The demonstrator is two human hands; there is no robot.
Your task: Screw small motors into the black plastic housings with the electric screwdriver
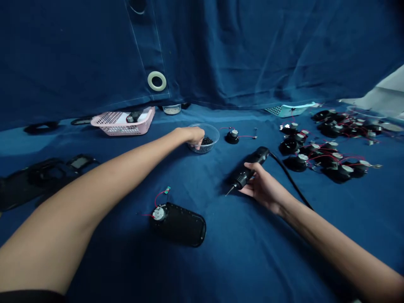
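My left hand (195, 136) reaches into a clear round bowl (216, 135) of small black screws (207, 141). Its fingers are curled together and point down; whatever is between the fingertips is hidden. In my right hand (257, 183) is a black electric screwdriver (252, 166), its thin bit pointing down and to the left, just above the cloth. A black oblong casing (184, 225) lies in front of me. On its left end sits a round silver motor (158, 213) with red wires and a small green connector (167, 190).
One round speaker-like part (232, 135) with red wires lies right of the bowl. Several similar parts (334, 158) are heaped at the right. A pink basket (126, 128), a teal basket (292, 110) and black casings (38, 179) stand around. A blue curtain (202, 50) hangs behind.
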